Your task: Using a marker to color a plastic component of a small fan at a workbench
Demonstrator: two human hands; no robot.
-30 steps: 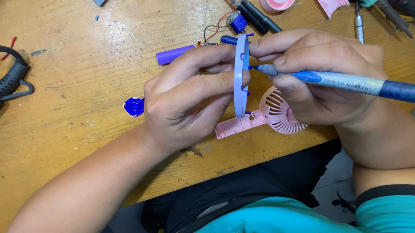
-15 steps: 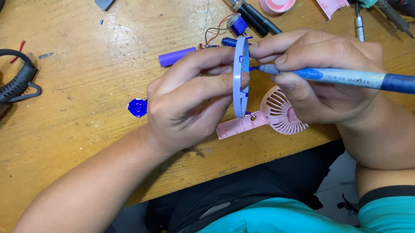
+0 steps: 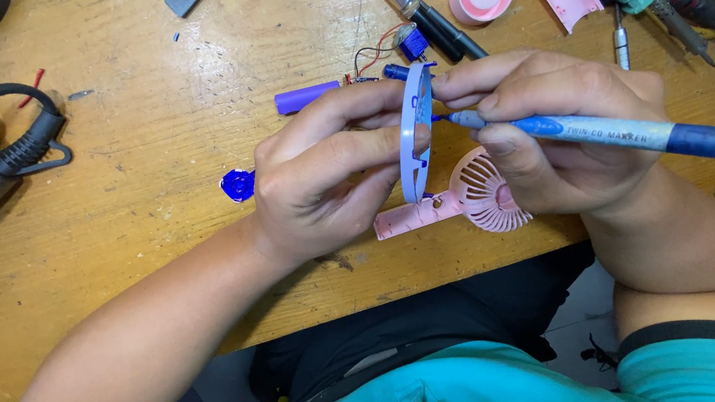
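A pale blue ring-shaped fan guard [image 3: 410, 137] stands edge-on, with a blue marker's [image 3: 624, 131] tip touching it.

Blue marker [image 3: 624, 131] tilted slightly flatter, pale blue ring [image 3: 410, 137] barely shifted leftward

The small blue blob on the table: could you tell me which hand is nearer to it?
Left. The left hand is just right of the blue blob; the right hand is farther right, beyond the left.

Repair workshop: tool-strewn wooden workbench [image 3: 113, 118]
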